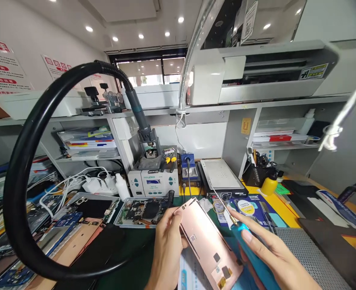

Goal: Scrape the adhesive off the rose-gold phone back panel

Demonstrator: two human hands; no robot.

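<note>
A rose-gold phone panel (206, 241) is tilted at the bottom centre, its coppery face with small labels and dark patches showing. My left hand (168, 245) is closed on its upper left edge, thumb on top. In my right hand (265, 245) is a blue-handled tool (250, 245) with a long thin metal shaft pointing up and left, above the panel's right side. The tip of the shaft is clear of the panel. The lower fingers of my right hand are partly hidden behind the panel and handle.
A hot-air station (154, 186) stands behind, its black hose (17, 161) arching over the left side. A tray of circuit boards (120, 215) and several phone parts lie to the left. A flat plate device (221, 175) and a yellow bottle (269, 184) stand at the back right.
</note>
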